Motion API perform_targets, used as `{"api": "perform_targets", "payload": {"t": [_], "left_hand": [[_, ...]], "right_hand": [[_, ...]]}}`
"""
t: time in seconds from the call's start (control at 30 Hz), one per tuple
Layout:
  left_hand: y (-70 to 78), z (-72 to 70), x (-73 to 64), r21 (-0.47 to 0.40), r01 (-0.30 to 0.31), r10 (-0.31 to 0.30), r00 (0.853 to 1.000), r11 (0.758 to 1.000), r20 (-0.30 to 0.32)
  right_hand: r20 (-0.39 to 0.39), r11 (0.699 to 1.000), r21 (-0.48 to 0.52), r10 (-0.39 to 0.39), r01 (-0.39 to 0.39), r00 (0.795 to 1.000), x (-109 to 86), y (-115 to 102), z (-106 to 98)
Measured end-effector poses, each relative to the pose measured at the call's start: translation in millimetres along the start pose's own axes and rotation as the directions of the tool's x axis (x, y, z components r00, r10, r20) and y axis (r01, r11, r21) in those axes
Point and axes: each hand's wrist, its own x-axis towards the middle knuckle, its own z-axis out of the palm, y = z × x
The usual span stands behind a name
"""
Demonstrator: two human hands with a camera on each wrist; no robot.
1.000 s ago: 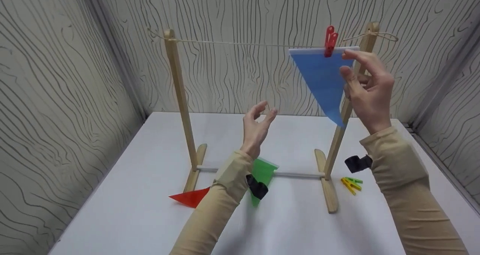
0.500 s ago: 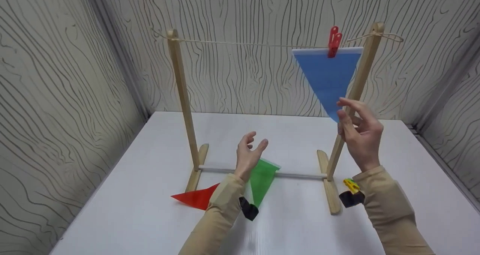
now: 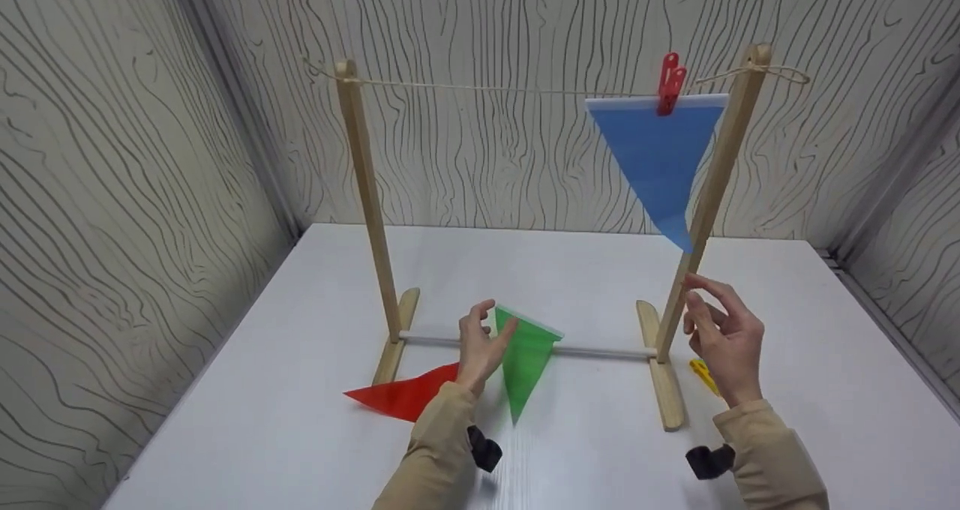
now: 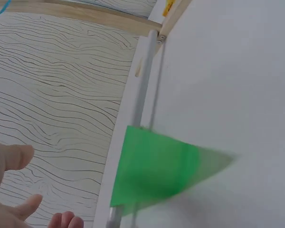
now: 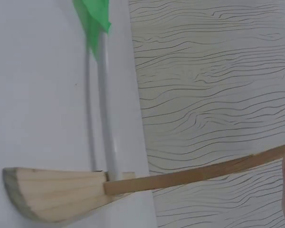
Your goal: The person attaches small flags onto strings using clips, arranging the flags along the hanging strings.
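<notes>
A blue triangular flag (image 3: 658, 154) hangs from the string (image 3: 465, 87), held near the middle of its white top edge by a red clothespin (image 3: 670, 90). My left hand (image 3: 480, 349), thumb and fingers apart, hovers beside a green triangular flag (image 3: 529, 360) that lies across the white crossbar (image 3: 600, 351). Nothing is in that hand. Below the blue flag, my right hand (image 3: 726, 341) is loosely bent and holds nothing. It is in front of the right post and above a yellow clothespin (image 3: 703, 377), which it partly hides. A red flag (image 3: 405, 394) lies at left, partly behind my left sleeve.
Two wooden posts, the left post (image 3: 367, 210) and the right post (image 3: 720, 180), stand on wooden feet and carry the string. The right foot (image 3: 666, 397) lies on the white tabletop (image 3: 285, 330). A wood-patterned wall (image 3: 480, 157) closes off the back.
Both hands have come down: the right from beside the blue flag's top to below its tip, the left down and slightly leftward to the green flag. The blue flag stays hanging.
</notes>
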Motion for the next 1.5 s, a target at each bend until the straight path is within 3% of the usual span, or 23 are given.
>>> {"api": "perform_targets", "payload": {"t": [0.1, 0.2, 0.4, 0.67, 1.13, 1.33, 1.5], "left_hand": [[-9.1, -1.4, 0.2, 0.015, -0.007, 0.007, 1.000, 1.000, -0.008], [-16.6, -2.8, -1.2, 0.037, -0.029, 0.030, 0.999, 0.999, -0.016], [-24.4, -6.5, -7.8, 0.139, -0.072, 0.071, 0.997, 0.988, 0.015], [-24.0, -11.6, -13.9, 0.151, -0.040, 0.027, 0.996, 0.988, 0.089], [-31.0, -10.8, -9.3, 0.131, -0.078, 0.063, 0.991, 0.988, 0.119], [-29.3, -8.4, -9.4, 0.123, -0.067, 0.052, 0.992, 0.990, 0.115], [-29.8, -7.4, -9.9, 0.133, -0.041, 0.024, 0.992, 0.990, 0.126]], "right_hand": [[-0.051, 0.990, -0.025, 0.135, -0.136, 0.990, -9.3, 11, -9], [-0.070, 0.975, -0.061, 0.209, -0.213, 0.975, -16.7, 21, -17], [-0.040, 0.950, -0.087, 0.296, -0.299, 0.954, -30.2, 37, -33], [0.014, 0.888, -0.203, 0.423, -0.412, 0.906, -38.8, 46, -51], [-0.083, 0.708, -0.384, 0.613, -0.593, 0.786, -43.0, 56, -72], [-0.083, 0.637, -0.476, 0.654, -0.606, 0.752, -38.8, 59, -75], [-0.091, 0.604, -0.506, 0.672, -0.616, 0.735, -37.9, 64, -76]]}}
